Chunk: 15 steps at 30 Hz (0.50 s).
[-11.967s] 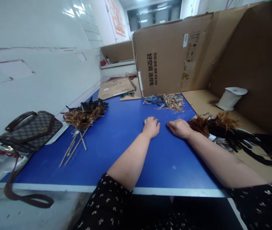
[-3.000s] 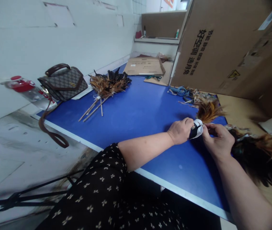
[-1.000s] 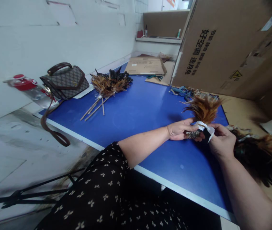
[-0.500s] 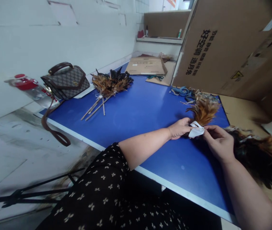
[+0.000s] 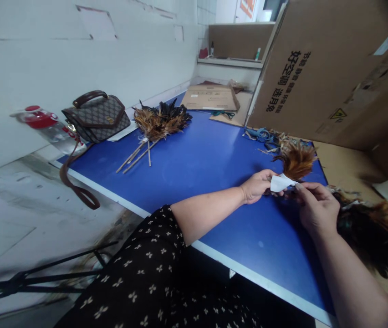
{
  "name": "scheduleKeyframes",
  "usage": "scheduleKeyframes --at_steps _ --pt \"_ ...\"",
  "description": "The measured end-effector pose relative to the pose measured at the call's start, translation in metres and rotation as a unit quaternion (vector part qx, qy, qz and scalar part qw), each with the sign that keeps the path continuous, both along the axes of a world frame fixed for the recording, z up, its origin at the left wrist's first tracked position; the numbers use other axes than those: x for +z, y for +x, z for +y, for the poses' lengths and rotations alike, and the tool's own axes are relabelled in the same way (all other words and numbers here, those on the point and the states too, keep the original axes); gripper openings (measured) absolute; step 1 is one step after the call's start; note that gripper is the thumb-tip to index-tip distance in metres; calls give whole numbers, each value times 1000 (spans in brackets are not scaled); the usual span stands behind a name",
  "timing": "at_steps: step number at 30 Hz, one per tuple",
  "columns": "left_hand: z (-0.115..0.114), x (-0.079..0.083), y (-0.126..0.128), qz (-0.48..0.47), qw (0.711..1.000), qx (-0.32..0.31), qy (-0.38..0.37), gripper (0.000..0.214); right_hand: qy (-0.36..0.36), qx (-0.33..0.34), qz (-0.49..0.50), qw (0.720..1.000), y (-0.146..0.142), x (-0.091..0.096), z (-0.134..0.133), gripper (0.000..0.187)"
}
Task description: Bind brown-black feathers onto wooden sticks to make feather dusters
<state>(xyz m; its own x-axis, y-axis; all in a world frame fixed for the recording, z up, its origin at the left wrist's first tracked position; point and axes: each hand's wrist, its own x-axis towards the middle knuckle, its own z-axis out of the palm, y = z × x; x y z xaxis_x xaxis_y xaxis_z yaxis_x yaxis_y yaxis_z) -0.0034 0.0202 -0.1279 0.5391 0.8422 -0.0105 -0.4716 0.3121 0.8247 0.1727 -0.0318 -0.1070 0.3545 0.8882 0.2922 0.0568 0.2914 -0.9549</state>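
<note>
Halfway-ish, I reckon: the white strip (image 5: 280,183) sits at the base of my feather bunch (image 5: 295,161), but it looks loose, not snug yet. Left grip (image 5: 258,186) clasps the base, right grip (image 5: 319,207) pinches the strip's end, over the worktop (image 5: 197,168). Feathers are rusty brown, fluffy, fanned out.
</note>
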Motion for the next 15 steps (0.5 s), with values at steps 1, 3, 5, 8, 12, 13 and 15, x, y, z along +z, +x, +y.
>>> scheduleKeyframes --at_steps 1,3,5,8,12,13,15 --pt "0 0 -1 -13 1000 -9 -1 35 -1 0 11 1000 0 0 1 45" --pt "0 0 -3 -42 999 -30 0 35 -2 -2 30 1000 -1 -1 4 42" --pt "1 1 -7 -69 995 -66 1 37 -3 -10 43 999 -1 -2 8 38" --pt "2 4 -13 -82 987 -135 -3 44 -3 -19 47 999 0 -5 11 36" --pt "1 2 -13 -30 988 -149 -4 48 3 -47 8 999 6 -10 10 38" --pt "0 1 -11 -15 991 -135 0 48 4 -54 -10 998 8 -10 9 38" --pt "-3 -2 -5 8 995 -95 11 44 3 -59 -51 997 10 -10 6 39"
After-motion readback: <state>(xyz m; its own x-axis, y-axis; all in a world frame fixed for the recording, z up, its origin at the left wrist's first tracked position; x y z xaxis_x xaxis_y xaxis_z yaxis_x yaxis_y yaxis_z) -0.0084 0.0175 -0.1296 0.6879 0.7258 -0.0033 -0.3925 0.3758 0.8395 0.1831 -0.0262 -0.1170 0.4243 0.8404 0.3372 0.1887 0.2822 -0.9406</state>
